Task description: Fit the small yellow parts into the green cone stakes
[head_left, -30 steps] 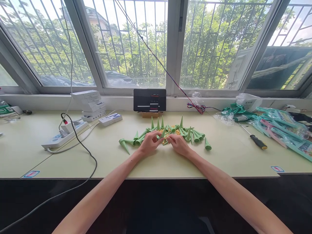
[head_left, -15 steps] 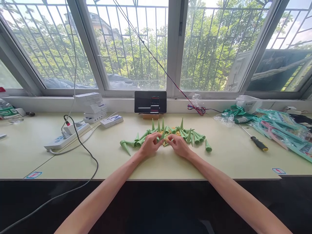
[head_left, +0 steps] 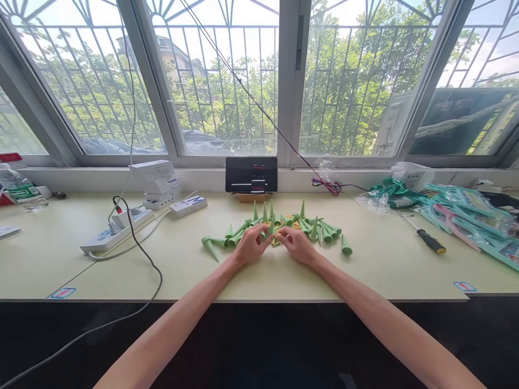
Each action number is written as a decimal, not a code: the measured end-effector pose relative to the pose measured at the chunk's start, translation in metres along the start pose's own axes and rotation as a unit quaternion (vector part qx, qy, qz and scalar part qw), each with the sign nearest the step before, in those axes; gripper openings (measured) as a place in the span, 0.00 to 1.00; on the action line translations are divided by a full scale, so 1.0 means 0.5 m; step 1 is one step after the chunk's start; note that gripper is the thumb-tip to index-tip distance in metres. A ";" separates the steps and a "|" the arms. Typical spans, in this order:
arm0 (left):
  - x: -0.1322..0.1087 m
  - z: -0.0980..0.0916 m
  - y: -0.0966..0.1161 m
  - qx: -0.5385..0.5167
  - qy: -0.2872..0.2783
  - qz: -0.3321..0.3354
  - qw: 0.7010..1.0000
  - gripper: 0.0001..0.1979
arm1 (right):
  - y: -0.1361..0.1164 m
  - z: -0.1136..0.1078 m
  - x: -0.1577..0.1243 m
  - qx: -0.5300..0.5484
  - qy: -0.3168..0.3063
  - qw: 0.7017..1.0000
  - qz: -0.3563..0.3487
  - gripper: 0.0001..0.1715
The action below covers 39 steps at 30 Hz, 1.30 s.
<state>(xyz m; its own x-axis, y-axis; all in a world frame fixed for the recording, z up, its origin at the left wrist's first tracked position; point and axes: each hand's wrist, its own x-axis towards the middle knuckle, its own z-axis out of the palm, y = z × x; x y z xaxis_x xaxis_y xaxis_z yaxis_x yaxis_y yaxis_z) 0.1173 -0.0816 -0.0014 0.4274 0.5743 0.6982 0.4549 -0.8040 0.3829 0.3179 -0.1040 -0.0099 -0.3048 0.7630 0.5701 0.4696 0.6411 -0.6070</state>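
My left hand [head_left: 250, 246] is closed round a green plastic cone-shaped spike [head_left: 271, 226], its point tilted up. Close beside it, my right hand [head_left: 299, 244] has thumb and fingertips pinched together near the spike's lower end; what they hold is too small and covered to make out. Around and behind both hands lie several more green spikes, one standing upright [head_left: 302, 207] and another on its side at the left [head_left: 210, 248]. Small yellow pieces [head_left: 295, 218] are heaped among them, partly hidden by my fingers.
A dark-screened device [head_left: 251, 174] leans on a stand behind the pile. Leftward are a power strip [head_left: 117, 232], white boxes [head_left: 156, 183] and a dark cable [head_left: 156, 265] hanging over the table edge. A screwdriver [head_left: 431, 241] and turquoise plastic items [head_left: 466, 216] lie at right.
The camera view has tilted slightly upward, so the scene sits a little lower. Both hands stay at the same place by the pile, with the spike still in my left hand.
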 end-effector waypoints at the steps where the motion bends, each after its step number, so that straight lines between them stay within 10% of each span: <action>1: 0.000 0.000 0.000 0.000 -0.002 -0.002 1.000 0.06 | 0.000 0.000 0.000 0.009 0.001 1.000 0.005 0.16; 39: 0.001 0.008 0.003 0.011 -0.003 -0.006 1.000 0.07 | 0.006 0.006 0.000 0.042 -0.001 0.999 0.028 0.18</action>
<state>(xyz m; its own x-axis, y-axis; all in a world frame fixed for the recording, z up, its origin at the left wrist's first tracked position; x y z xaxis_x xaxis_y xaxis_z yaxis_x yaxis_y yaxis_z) 0.1211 -0.0818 -0.0029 0.4268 0.5841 0.6904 0.4762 -0.7942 0.3775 0.3169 -0.1018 -0.0135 -0.2815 0.7984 0.5323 0.4148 0.6014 -0.6828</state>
